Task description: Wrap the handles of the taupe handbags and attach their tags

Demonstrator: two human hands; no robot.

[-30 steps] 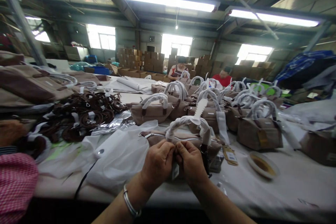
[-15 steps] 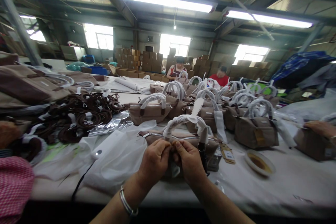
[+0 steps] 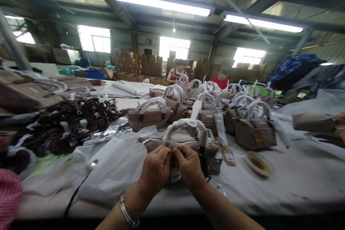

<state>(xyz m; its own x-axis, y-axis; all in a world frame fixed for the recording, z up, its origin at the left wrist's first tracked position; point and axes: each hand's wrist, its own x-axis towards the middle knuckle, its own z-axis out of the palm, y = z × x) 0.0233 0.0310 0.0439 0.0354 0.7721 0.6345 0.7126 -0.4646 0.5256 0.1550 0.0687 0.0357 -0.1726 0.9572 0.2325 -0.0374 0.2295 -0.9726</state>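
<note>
A taupe handbag (image 3: pixel 212 148) with tissue-wrapped handles (image 3: pixel 202 129) stands upright in front of me. Both my hands meet at its front, just below the left base of the handle. My left hand (image 3: pixel 155 167) is closed, thumb and fingers pinched together. My right hand (image 3: pixel 188 165) pinches right beside it, fingertips almost touching. Whatever lies between the fingertips is too small and covered to make out. Below them shows a white label (image 3: pixel 175 174) against the bag. Brown hang tags (image 3: pixel 228 156) lie at the bag's right side.
Several wrapped-handle handbags (image 3: pixel 255 133) crowd the table behind. Coiled brown straps (image 3: pixel 83 124) are heaped left, near a white plastic bag (image 3: pixel 113 167). A tape roll (image 3: pixel 259 163) lies right. A co-worker's hand (image 3: pixel 341 119) is at the right edge; a pink checked sleeve (image 3: pixel 9 194) is at left.
The whole view has shifted slightly, so things sit further left. My hands keep pinching at the same spot on the bag. At right, the co-worker's bag has been lifted and tipped over.
</note>
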